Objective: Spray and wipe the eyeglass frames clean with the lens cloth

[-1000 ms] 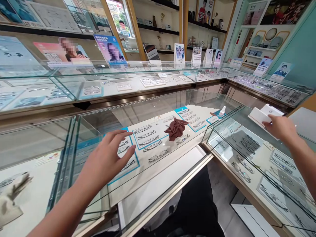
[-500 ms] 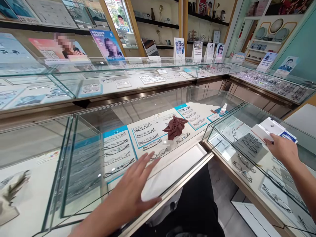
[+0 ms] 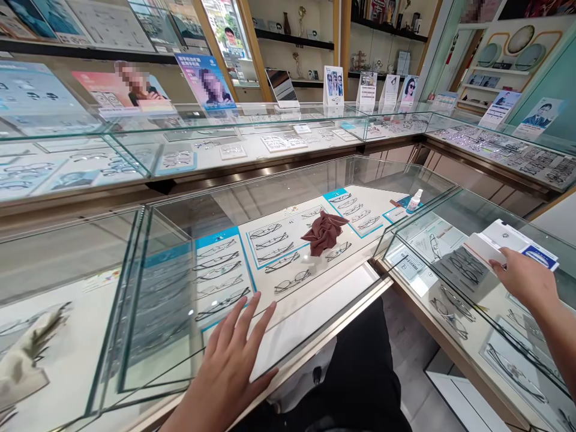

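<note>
My left hand (image 3: 236, 348) rests with fingers spread over the front edge of the glass display case (image 3: 315, 312), holding nothing. At the right, my right hand (image 3: 524, 276) grips the edge of a white box (image 3: 488, 243) between thumb and fingers, on top of the glass. A crumpled brown cloth (image 3: 324, 234) lies on the case near its middle. Rows of eyeglasses (image 3: 220, 261) are laid out on blue-edged panels inside. A single pair of glasses (image 3: 292, 282) sits just beyond my left fingertips.
A small spray bottle (image 3: 414, 201) stands near the corner where the cases meet. At the far left lies a pale cloth (image 3: 27, 366). Behind runs another glass counter (image 3: 252, 156) with posters and a laptop (image 3: 282, 89) on top. My dark-clad legs (image 3: 360, 372) are below.
My left hand has drawn back slightly toward the case's front edge, away from the glasses. My right hand stays at the white box. The view has shifted slightly.
</note>
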Available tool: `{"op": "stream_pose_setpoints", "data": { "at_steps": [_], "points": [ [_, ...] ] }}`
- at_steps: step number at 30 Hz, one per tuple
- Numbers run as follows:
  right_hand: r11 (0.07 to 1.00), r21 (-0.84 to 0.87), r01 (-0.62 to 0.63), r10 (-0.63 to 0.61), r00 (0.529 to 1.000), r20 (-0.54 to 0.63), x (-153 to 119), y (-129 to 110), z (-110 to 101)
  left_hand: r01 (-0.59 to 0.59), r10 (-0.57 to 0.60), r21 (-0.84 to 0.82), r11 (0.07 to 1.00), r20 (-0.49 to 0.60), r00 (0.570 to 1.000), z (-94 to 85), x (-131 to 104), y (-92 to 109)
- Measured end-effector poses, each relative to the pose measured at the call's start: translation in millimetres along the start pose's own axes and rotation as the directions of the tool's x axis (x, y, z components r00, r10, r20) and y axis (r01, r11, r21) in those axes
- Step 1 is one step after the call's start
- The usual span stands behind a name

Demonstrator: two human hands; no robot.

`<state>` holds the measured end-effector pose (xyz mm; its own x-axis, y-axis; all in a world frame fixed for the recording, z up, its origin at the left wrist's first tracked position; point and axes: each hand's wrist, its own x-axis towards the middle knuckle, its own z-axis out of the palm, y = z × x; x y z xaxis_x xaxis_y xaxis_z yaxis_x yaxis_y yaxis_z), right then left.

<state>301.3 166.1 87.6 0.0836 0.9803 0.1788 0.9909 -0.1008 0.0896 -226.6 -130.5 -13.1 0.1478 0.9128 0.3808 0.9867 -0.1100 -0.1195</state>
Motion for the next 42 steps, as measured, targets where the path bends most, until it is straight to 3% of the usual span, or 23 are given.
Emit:
{"op": "stream_pose_setpoints", "data": {
  "at_steps": [3,6,8,12,15,19,22,24,27,29,31,33,35,36,39,42],
  "points": [
    [0.987,0.076,0.145,-0.139,0.987,-0.077,3.1,-26.3,-15.8,0.071,-0.071,0.002,0.997,0.013,0.997,4.2,-1.2,-4.5],
    [0.932,0.258,0.256,-0.219,0.962,-0.162,23.1,-73.3,-18.7,0.176,-0.177,-0.018,0.984,-0.023,0.984,9.1,-0.6,-8.1],
    [0.884,0.397,0.246,-0.207,0.969,-0.138,46.0,-109.5,-8.9,0.248,-0.249,-0.024,0.968,-0.044,0.968,13.2,0.2,-10.1],
    [0.817,0.568,0.095,-0.083,0.995,-0.048,91.4,-168.6,22.5,0.363,-0.364,-0.030,0.931,-0.079,0.928,24.9,1.0,-14.4],
    [0.814,0.580,0.036,-0.019,0.999,-0.034,107.3,-189.7,35.9,0.406,-0.408,-0.041,0.913,-0.115,0.906,35.3,2.1,-16.7],
    [0.820,0.568,0.079,-0.043,0.996,-0.077,108.4,-196.8,31.8,0.442,-0.440,-0.020,0.897,-0.151,0.885,44.5,6.4,-16.1],
    [0.789,0.582,0.194,-0.111,0.978,-0.176,97.7,-212.1,17.0,0.467,-0.462,-0.008,0.884,-0.159,0.872,47.1,10.1,-14.4],
    [0.728,0.604,0.325,-0.222,0.945,-0.241,80.3,-235.3,4.2,0.488,-0.486,-0.028,0.872,-0.157,0.860,47.0,12.5,-13.7],
    [0.550,0.639,0.537,-0.465,0.833,-0.300,32.8,-285.7,-13.3,0.522,-0.537,-0.137,0.842,-0.127,0.834,42.3,17.6,-12.2],
    [0.381,0.660,0.647,-0.620,0.709,-0.337,-10.7,-322.2,-20.0,0.543,-0.586,-0.298,0.785,-0.071,0.807,35.2,22.9,-9.1],
    [0.209,0.630,0.748,-0.750,0.536,-0.387,-57.4,-354.9,-20.4,0.542,-0.638,-0.540,0.644,0.013,0.770,25.9,29.1,-3.5],
    [0.073,0.551,0.831,-0.820,0.365,-0.441,-100.8,-380.8,-15.5,0.483,-0.670,-0.766,0.424,0.094,0.737,16.6,34.7,3.2],
    [-0.018,0.445,0.895,-0.854,0.217,-0.472,-137.1,-398.7,-8.6,0.415,-0.705,-0.879,0.235,0.140,0.696,9.3,38.0,9.0],
    [-0.046,0.403,0.914,-0.865,0.166,-0.473,-152.0,-404.8,-5.7,0.400,-0.731,-0.899,0.180,0.150,0.666,6.7,38.4,10.8],
    [-0.079,0.350,0.934,-0.884,0.096,-0.458,-183.2,-415.0,-3.0,0.414,-0.805,-0.902,0.121,0.155,0.573,1.1,35.0,11.2],
    [-0.089,0.382,0.920,-0.894,0.095,-0.437,-186.9,-418.3,-9.2,0.438,-0.829,-0.891,0.119,0.154,0.538,-6.5,25.5,1.7]
  ]
}}
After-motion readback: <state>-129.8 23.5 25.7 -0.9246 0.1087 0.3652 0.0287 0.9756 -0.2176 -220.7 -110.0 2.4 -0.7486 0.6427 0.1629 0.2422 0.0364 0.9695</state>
